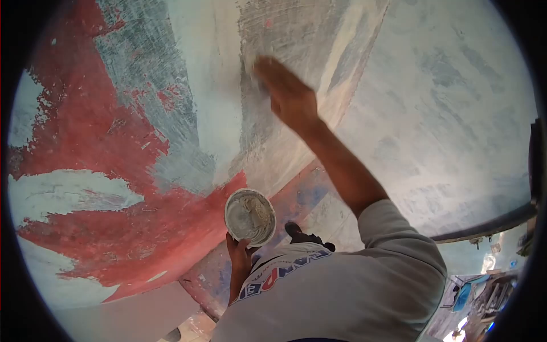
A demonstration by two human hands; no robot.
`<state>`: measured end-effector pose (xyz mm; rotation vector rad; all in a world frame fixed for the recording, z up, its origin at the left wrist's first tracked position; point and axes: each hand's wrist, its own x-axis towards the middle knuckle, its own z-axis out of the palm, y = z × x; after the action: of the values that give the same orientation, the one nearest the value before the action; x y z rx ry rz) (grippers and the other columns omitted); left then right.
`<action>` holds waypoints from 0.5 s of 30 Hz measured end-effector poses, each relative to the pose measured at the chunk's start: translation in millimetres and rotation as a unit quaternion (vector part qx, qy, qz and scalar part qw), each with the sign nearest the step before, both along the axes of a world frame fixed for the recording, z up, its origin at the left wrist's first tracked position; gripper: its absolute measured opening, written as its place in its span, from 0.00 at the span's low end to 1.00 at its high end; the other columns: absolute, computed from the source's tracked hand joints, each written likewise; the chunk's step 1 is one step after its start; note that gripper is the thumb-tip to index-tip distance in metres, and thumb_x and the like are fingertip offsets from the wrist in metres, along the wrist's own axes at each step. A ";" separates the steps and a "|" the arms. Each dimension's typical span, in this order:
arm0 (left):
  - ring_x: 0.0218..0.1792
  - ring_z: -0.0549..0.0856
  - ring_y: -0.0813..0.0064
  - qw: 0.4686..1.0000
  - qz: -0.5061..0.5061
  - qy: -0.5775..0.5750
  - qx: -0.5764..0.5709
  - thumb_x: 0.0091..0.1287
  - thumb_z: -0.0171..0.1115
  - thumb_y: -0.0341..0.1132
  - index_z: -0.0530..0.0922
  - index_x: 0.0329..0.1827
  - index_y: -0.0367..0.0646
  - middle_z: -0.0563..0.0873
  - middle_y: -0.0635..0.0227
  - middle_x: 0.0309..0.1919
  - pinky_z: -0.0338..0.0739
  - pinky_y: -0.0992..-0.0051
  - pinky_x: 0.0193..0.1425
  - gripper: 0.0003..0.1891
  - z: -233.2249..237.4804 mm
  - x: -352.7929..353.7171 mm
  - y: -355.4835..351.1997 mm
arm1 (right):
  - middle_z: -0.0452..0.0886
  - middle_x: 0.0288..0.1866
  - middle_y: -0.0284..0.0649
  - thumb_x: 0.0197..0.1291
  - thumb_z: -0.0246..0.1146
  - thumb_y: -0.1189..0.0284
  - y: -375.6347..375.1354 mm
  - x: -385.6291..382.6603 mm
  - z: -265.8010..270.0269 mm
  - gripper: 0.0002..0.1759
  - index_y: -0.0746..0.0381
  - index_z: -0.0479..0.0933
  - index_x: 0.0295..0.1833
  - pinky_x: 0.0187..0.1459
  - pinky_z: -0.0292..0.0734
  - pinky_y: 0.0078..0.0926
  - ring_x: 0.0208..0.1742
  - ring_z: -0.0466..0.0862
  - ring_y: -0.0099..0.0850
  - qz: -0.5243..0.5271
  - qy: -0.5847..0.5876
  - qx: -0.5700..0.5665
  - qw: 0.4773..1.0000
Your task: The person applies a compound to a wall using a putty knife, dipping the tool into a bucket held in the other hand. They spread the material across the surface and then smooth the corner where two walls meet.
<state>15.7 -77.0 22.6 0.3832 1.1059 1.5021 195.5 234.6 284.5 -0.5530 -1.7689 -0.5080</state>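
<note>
My left hand (pixel 239 251) grips a round plastic bucket (pixel 229 214) from below, low in front of my body. Pale grey, paste-like putty (pixel 259 214) coats its inside and lies thicker along one side. My right hand (pixel 290 97) is raised against the wall (pixel 216 102), its fingers pointing up and left and smeared by motion. A blurred, pale and dark shape shows at those fingers; what it is I cannot make out. Around that hand, the wall bears scraped grey streaks and a broad whitish band.
Red paint (pixel 97 142) with white and grey patches covers the left of the wall. A whitish, mottled surface (pixel 439 114) spans the right. Below are a stained floor (pixel 310 185) and a dark shoe (pixel 292 228). Assorted items, one blue (pixel 462 296), lie at lower right.
</note>
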 end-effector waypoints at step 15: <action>0.62 0.85 0.51 1.000 0.013 0.004 -0.017 0.60 0.55 0.20 0.62 0.75 0.45 0.74 0.55 0.69 0.93 0.47 0.50 0.35 -10.1 3.5 14.4 | 0.85 0.65 0.45 0.56 0.57 0.89 29.7 36.1 28.5 0.33 0.57 0.82 0.67 0.61 0.86 0.36 0.63 0.87 0.45 0.066 0.096 -0.042 0.992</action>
<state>19.2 -62.5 12.5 0.3535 1.1453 1.5032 231.7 264.3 313.0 -0.5206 -1.6341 -0.2796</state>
